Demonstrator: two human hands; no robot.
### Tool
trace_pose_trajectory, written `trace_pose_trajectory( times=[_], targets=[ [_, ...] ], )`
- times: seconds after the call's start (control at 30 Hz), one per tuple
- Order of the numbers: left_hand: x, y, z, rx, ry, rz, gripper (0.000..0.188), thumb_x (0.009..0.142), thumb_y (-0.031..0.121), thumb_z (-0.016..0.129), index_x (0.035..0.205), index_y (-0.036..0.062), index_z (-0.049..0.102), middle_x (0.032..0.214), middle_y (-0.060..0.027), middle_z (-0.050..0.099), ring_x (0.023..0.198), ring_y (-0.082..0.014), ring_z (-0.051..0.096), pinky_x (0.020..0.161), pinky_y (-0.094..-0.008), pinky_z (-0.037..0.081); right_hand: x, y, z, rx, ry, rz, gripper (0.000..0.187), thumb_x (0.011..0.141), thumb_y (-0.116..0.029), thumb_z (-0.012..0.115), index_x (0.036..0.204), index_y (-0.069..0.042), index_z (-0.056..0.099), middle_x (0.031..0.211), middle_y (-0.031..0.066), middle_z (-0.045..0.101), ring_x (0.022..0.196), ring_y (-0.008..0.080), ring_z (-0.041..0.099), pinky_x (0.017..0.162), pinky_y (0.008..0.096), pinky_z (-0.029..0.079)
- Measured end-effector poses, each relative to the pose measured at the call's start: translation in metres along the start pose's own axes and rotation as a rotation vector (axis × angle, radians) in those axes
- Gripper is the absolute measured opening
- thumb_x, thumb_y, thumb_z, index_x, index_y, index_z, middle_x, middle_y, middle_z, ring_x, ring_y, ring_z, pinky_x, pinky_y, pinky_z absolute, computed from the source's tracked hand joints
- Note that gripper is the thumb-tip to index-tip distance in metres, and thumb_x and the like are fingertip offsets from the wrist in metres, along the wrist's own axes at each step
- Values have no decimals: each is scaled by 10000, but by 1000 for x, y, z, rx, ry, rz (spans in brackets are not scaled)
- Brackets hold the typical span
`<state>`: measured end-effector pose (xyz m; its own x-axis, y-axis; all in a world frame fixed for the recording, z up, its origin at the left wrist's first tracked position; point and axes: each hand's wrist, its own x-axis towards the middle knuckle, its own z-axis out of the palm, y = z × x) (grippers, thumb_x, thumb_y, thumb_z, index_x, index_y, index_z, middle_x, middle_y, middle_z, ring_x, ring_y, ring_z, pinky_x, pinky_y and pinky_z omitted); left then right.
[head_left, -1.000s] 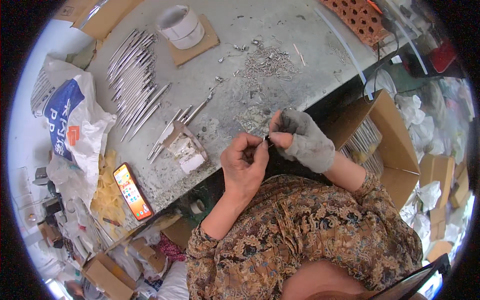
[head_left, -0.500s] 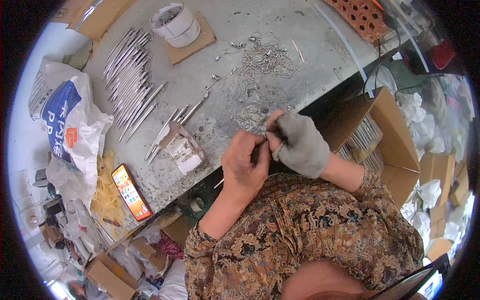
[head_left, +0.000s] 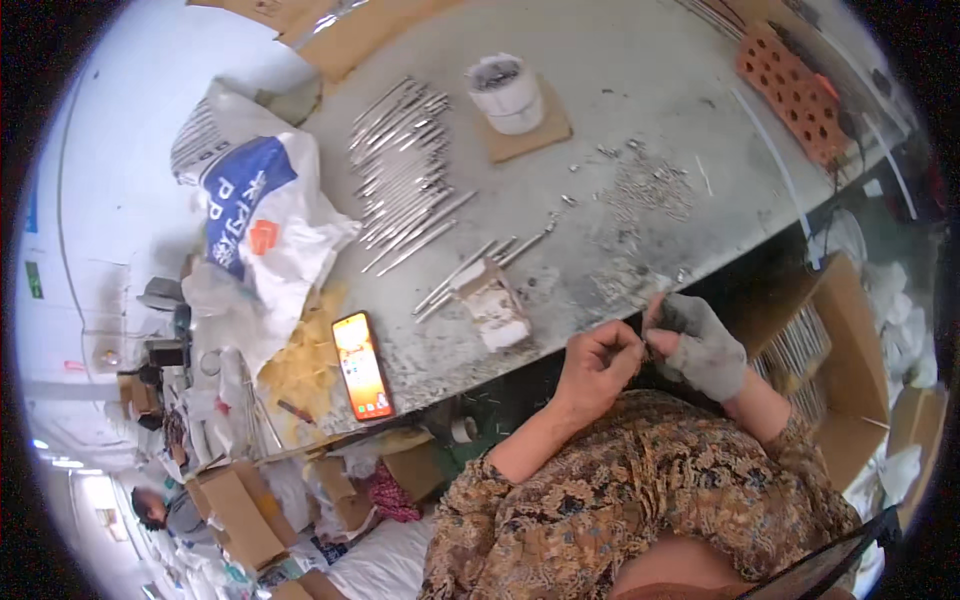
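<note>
Both my hands meet just off the near edge of the table, over my patterned top. My bare left hand (head_left: 597,370) is closed, thumb and forefinger pinched together. Close on its right, my right hand (head_left: 703,348), in a grey fingertip-less glove, is also closed in a pinch. Whatever sits between the fingertips is too small and hidden to make out. Beyond them a tangle of thin metal chains (head_left: 648,190) lies on the grey table (head_left: 590,260). Several metal rods (head_left: 465,272) rest by a small worn white block (head_left: 497,315), left of my hands.
Many shiny rods (head_left: 405,180) lie in rows farther left. A white tub (head_left: 507,100) stands on a cardboard piece (head_left: 500,147). A lit phone (head_left: 360,365) and white sack (head_left: 285,185) are at left. An open cardboard box (head_left: 850,340) stands right; a holed red brick (head_left: 785,90) lies far right.
The whole view has swung leftward, so table and hands appear farther right. My hands stay close together. A small shiny metal piece that showed between my fingers is now hard to see.
</note>
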<state>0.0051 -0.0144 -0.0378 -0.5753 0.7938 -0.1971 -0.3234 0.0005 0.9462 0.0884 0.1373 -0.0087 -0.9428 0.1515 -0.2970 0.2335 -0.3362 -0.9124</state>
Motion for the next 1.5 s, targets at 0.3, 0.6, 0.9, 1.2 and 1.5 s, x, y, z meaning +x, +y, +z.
trace_pose_trajectory(
  times=[0.3, 0.6, 0.9, 1.2, 1.5],
  targets=[
    [-25, 76, -56, 1156, 77, 386, 188, 782, 2, 570, 969, 4, 585, 810, -124, 582, 724, -230, 596, 629, -302, 472, 4, -13, -1, 80, -9, -105, 292, 824, -158, 601, 1039, 13, 502, 826, 48, 568, 662, 88, 551, 577, 230, 460],
    [60, 106, -172, 1311, 399, 449, 183, 722, 71, 638, 892, 3, 620, 833, -155, 629, 729, -270, 624, 667, -327, 484, 12, 5, -17, -35, 73, -165, 326, 830, -168, 595, 1071, 29, 495, 874, 77, 577, 667, 110, 562, 588, 238, 469],
    [74, 105, -184, 1233, 72, -150, 251, 674, 170, 679, 811, -27, 607, 690, -91, 616, 659, -177, 597, 631, -293, 470, 29, -13, -40, -85, 256, -212, 246, 831, -152, 603, 993, 24, 543, 820, 60, 567, 697, 94, 503, 630, 232, 426],
    [33, 103, -205, 1250, 148, -159, 226, 689, 167, 687, 792, -21, 615, 694, -85, 604, 642, -148, 553, 616, -290, 453, 112, -39, -61, -1554, 398, -312, 207, 740, -126, 555, 918, -22, 570, 1027, 189, 538, 878, 380, 551, 743, 429, 458],
    [9, 91, -212, 1291, 258, 19, 220, 728, 123, 647, 872, -23, 567, 701, -115, 588, 631, -165, 544, 604, -319, 447, 120, -24, -73, -1234, 473, -597, 155, 752, -51, 545, 892, 15, 560, 782, 158, 583, 715, 298, 574, 645, 350, 450]
  ],
)
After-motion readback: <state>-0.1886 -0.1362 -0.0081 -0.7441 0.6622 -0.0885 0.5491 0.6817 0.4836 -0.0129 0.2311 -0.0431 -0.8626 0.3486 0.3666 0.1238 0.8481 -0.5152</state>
